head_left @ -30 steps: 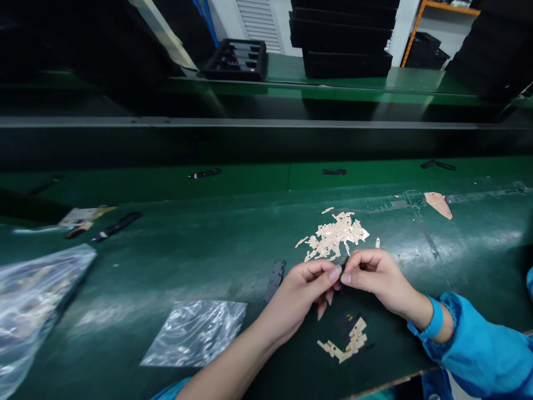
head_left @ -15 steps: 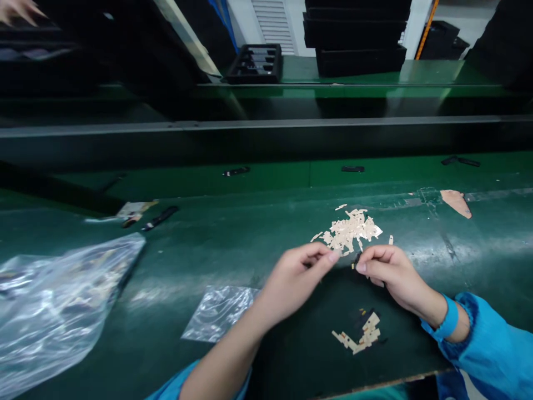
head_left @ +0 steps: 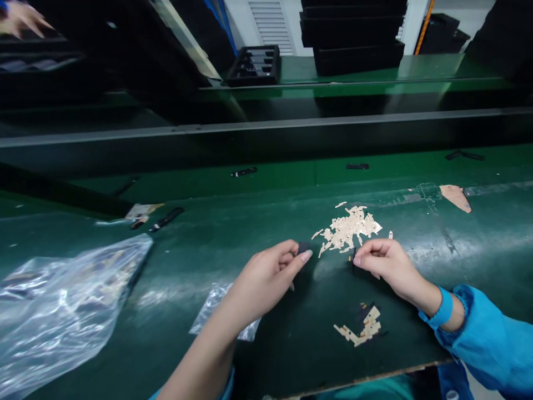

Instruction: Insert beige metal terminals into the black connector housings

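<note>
My left hand (head_left: 270,272) is closed, with a small dark flat piece (head_left: 303,248) pinched between thumb and fingers. To its right, my right hand (head_left: 385,264) pinches a small black part with a gold-coloured end (head_left: 352,258); the fingers cover most of it. Just beyond both hands lies a loose pile of small beige flat pieces (head_left: 350,228). Nearer the bench edge is a smaller group of beige pieces (head_left: 368,328), with dark gold-tipped parts (head_left: 363,311) beside it. My left forearm partly covers a small clear plastic bag (head_left: 212,303).
A large clear plastic bag (head_left: 79,311) with pieces inside lies at left. Black strips (head_left: 166,219) are scattered farther back. A tan flat piece (head_left: 456,198) lies at right. Black trays (head_left: 353,33) are stacked on the rear shelf. Another person's hand (head_left: 25,19) shows at top left.
My left hand has moved left, away from the right hand, and a dark piece now shows in its fingers. My right hand has barely shifted, still pinching the black part.
</note>
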A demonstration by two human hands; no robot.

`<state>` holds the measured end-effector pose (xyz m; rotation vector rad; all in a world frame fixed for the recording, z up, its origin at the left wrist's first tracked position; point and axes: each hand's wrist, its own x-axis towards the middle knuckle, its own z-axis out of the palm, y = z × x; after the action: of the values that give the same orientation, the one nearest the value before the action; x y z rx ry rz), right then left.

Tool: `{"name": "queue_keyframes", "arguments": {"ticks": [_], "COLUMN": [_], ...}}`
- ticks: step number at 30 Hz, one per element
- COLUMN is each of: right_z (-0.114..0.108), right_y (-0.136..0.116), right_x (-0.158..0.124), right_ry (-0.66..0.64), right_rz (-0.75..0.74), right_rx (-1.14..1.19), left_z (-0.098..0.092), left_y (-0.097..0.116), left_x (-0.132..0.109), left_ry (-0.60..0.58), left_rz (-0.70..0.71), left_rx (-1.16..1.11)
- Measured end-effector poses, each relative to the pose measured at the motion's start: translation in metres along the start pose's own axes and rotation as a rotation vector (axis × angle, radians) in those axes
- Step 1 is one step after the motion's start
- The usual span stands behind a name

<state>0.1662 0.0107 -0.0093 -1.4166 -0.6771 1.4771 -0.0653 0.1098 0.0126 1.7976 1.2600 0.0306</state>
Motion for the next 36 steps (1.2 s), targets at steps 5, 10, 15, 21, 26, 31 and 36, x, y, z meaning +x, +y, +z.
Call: {"name": "queue_keyframes", "arguments": {"ticks": [5, 10, 15, 21, 26, 31, 36], "right_z": [0.0, -0.002, -0.002, -0.001, 0.003, 0.007, 0.008], "right_y": [-0.004, -0.003, 0.0, 0.001, 0.001, -0.001, 0.003], "right_x": [0.0, 0.001, 0.0, -0.005, -0.012, -0.016, -0.017], "right_ry": [0.069, 0.118, 0.117, 0.053, 0.016, 0.033, 0.027], "right_rz": [-0.017, -0.027, -0.022, -0.02, -0.051, -0.095, -0.073], "right_rx": [-0.013, -0.025, -0.056, -0.042, -0.05, -0.024, -0.015], "left_z": [0.026, 0.049, 0.056, 0.059, 0.072, 0.08, 0.082], "left_y": [0.025, 0.03, 0.025, 0.02, 0.013, 0.012, 0.015], "left_x": [-0.003, -0.003, -0.006, -0.01, -0.011, -0.014, -0.015], "left_ry": [-0.116, -0.216, -0.13, 0.053, 0.153, 0.174, 0.167], "left_rz": [0.013, 0.062, 0.115, 0.322, 0.498, 0.584, 0.6], "left_rx": [-0.318, -0.506, -0.432, -0.01, 0.294, 0.383, 0.386]}}
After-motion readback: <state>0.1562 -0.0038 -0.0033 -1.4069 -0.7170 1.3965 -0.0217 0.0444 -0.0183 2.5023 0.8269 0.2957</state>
